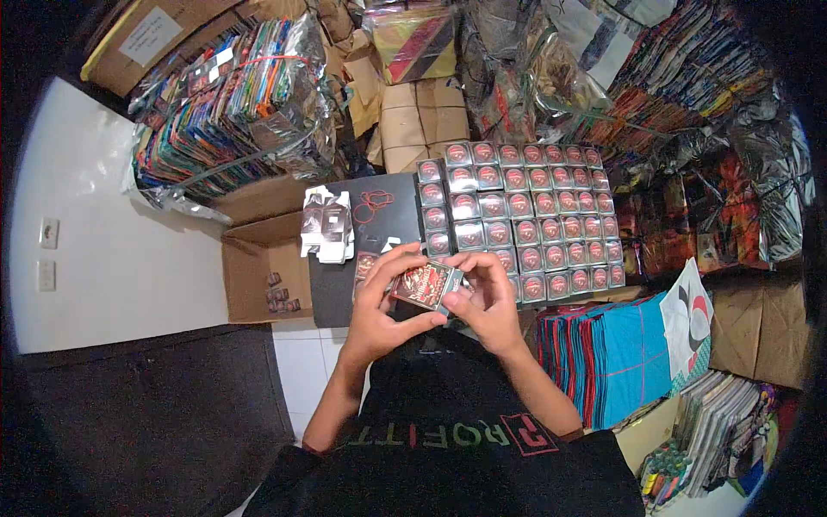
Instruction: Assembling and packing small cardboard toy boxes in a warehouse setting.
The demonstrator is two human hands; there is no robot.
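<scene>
Between both hands, just off the near edge of the dark table (332, 289), I hold a small dark printed box (422, 284) with red and light lettering. My left hand (377, 306) wraps its left side, thumb along the lower edge. At the box's right end, my right hand (493, 308) grips with thumb and fingers. Beyond my hands, rows of small clear-topped boxes (517, 207) with round red-and-dark labels cover the right of the table. A few printed pieces (366, 261) lie by my left fingers, partly hidden by them.
Flattened white-and-dark cartons (327, 226) lie at the table's left, beside red rubber bands (376, 205). An open cardboard box (245, 276) holds several small packs. Wrapped bundles of packets (233, 99) rise at the back left. Folded blue fabric (616, 358) is stacked at right.
</scene>
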